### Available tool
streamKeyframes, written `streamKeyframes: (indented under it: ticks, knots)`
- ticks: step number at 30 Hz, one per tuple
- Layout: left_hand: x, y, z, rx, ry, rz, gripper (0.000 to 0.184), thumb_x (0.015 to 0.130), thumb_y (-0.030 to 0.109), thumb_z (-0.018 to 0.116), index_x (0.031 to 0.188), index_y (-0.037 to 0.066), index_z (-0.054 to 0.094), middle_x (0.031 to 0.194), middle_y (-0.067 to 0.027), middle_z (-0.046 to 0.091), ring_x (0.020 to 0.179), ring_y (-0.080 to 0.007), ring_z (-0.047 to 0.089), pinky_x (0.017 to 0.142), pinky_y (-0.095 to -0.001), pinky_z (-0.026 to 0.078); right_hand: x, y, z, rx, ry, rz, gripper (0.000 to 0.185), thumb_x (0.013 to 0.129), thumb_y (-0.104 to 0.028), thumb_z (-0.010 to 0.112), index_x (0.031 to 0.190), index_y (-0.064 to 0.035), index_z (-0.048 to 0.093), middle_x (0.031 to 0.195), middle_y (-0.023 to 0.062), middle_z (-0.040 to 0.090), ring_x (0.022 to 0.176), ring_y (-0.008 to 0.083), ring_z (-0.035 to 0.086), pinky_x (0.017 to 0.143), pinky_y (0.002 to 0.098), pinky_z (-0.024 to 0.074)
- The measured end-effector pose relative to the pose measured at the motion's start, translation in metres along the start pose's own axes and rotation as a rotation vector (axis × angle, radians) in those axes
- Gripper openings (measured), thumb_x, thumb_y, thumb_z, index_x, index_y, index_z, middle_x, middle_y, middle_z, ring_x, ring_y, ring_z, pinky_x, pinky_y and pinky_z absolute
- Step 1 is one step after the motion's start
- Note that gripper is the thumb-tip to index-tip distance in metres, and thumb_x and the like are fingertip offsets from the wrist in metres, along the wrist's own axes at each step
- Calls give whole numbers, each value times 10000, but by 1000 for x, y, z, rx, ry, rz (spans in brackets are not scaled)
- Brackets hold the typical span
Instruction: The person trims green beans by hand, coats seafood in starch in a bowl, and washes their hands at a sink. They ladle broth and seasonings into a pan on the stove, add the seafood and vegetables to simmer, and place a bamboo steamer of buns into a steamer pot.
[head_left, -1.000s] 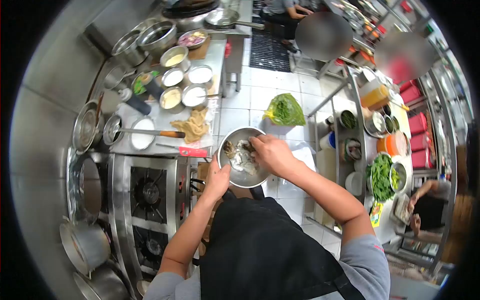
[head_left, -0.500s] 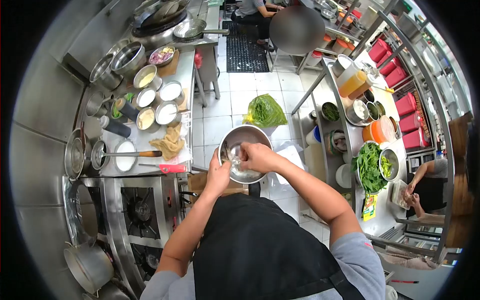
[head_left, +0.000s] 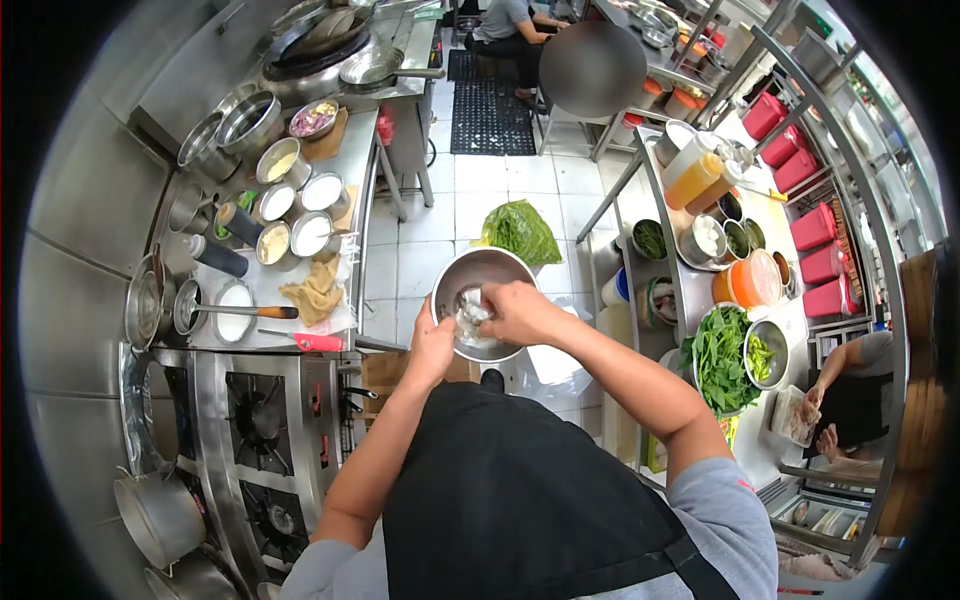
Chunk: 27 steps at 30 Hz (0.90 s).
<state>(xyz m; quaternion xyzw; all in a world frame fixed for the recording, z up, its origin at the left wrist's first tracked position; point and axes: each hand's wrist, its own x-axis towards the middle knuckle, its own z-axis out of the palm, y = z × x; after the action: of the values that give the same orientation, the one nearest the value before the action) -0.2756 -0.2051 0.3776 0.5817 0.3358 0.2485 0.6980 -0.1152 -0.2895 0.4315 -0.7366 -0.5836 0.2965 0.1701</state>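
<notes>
A steel mixing bowl (head_left: 512, 264) is held out in front of my black apron. My left hand (head_left: 431, 352) is closed on its left rim, thumb over the edge. Inside the bowl, my right hand (head_left: 520, 314) has its fingers pinched around wet, whitish food pieces (head_left: 472, 328), whose exact kind I cannot make out. Just beyond the bowl is a yellow-green plastic bag (head_left: 520, 232) of leafy greens.
On the left, a steel table (head_left: 362, 190) bears containers, a cloth (head_left: 312, 290) and a red-handled knife (head_left: 316, 342) above a stove (head_left: 262, 420). The right-hand table holds bottles and a bowl of greens (head_left: 722, 365). A co-worker's hands (head_left: 815, 405) touch a plastic tub.
My right hand has shifted within the bowl, and more of the whitish food shows at its fingers. The left hand keeps its grip. The whole view has shifted a little.
</notes>
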Motion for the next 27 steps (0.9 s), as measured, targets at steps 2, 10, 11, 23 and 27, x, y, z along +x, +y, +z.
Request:
streamKeyframes:
  ticks: [2,10,11,23,27]
  knots:
    - [2,1,1,-75,-12,-36,452,791,-33,446,1241,-33,495,1096,-117,603,1006,-187,566,910,-295,440,-1,2,-13,73,64,-49,375,696,-297,711,908,-8,604,852,211,661,858,387,639,781,468,490]
    - [34,-33,-7,272,-21,-110,351,899,114,503,1210,-46,475,971,-113,603,888,-203,592,771,-330,494,6,-1,1,-180,120,-28,331,714,-359,668,814,-44,690,867,177,666,871,344,631,739,474,474]
    - [24,19,12,87,-133,-242,335,924,135,505,1208,-40,479,1027,-125,607,897,-201,615,742,-331,520,6,-1,8,-278,232,-9,352,679,-396,679,748,-53,713,846,172,667,894,335,623,743,501,454]
    - [114,9,16,27,-512,-250,415,964,149,458,1356,19,418,1263,-120,534,1110,-199,546,948,-335,430,26,17,39,215,658,446,310,676,-154,691,966,-82,607,904,123,646,911,306,613,776,446,403]
    - [131,25,21,210,-604,-185,393,959,163,472,1317,1,455,1216,-123,560,1087,-196,543,933,-321,424,36,18,42,186,795,339,279,677,-101,653,952,-74,617,924,125,632,949,313,576,788,462,411]
